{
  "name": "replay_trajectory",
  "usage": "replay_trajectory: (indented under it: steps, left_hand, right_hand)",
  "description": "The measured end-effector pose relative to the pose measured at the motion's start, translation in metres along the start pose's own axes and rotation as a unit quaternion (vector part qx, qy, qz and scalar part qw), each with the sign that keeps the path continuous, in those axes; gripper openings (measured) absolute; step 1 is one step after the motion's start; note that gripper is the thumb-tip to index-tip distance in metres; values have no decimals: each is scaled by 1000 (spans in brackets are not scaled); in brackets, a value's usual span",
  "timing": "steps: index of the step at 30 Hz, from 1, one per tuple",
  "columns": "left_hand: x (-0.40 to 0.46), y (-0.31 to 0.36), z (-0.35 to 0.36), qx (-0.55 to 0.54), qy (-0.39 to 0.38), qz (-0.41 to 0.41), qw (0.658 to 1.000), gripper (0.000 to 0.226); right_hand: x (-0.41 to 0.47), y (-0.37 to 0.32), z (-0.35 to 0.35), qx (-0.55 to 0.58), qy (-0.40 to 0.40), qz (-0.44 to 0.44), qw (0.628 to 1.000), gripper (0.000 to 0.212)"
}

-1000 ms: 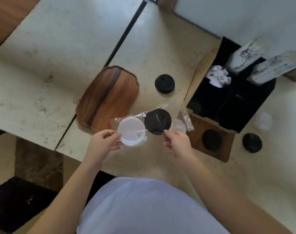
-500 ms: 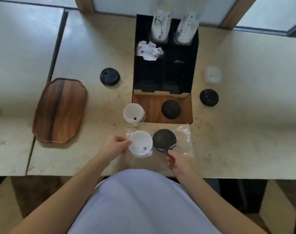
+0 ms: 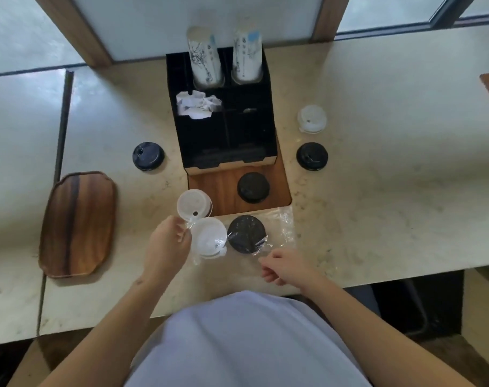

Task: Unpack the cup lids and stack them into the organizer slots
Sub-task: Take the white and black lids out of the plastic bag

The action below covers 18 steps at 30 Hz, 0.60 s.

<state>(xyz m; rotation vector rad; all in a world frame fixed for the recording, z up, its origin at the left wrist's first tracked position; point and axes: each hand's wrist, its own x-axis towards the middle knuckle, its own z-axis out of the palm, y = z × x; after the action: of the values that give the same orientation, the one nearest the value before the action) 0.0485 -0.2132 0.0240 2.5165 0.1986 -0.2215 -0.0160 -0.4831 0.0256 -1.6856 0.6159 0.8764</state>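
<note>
Crinkled clear plastic bag [image 3: 279, 227] holds round white lid [image 3: 208, 237] and black lid [image 3: 246, 233]; left hand [image 3: 167, 244] pinches its edge, right hand [image 3: 285, 266] loosely curled nearby, empty.

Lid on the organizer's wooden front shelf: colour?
Black lid, seen clearly in the head view.

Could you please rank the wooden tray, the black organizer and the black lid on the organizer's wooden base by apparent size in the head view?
1. Black organizer
2. Wooden tray, somewhat smaller
3. Black lid, clearly smallest
</note>
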Motion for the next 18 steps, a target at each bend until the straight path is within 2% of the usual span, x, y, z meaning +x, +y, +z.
replay_trajectory:
  steps: [2, 4, 5, 8, 11, 15, 18]
  left_hand:
    - [-10, 16, 5, 27, 8, 129, 991, 12]
    - [-16, 34, 17, 57, -9, 244, 968, 18]
    - [-16, 42, 24, 76, -22, 282, 956, 22]
    - [-10, 64, 43, 142, -84, 321, 933, 48]
    - [-6, 75, 60, 179, -150, 339, 911, 68]
    - [-6, 81, 75, 218, -162, 352, 895, 71]
    - [-10, 81, 78, 210, -152, 354, 899, 61]
  right_hand:
    - [-3, -3, -14, -117, 119, -76, 983, 25]
    - [-2, -6, -25, -223, 226, -136, 939, 23]
    - [0, -9, -29, -258, 252, -153, 920, 22]
    - [10, -17, -40, -331, 257, -161, 894, 21]
    - [16, -22, -49, -394, 252, -138, 873, 36]
    - [18, -16, -50, -451, 197, -127, 861, 35]
    - [17, -11, -47, -489, 171, -105, 849, 26]
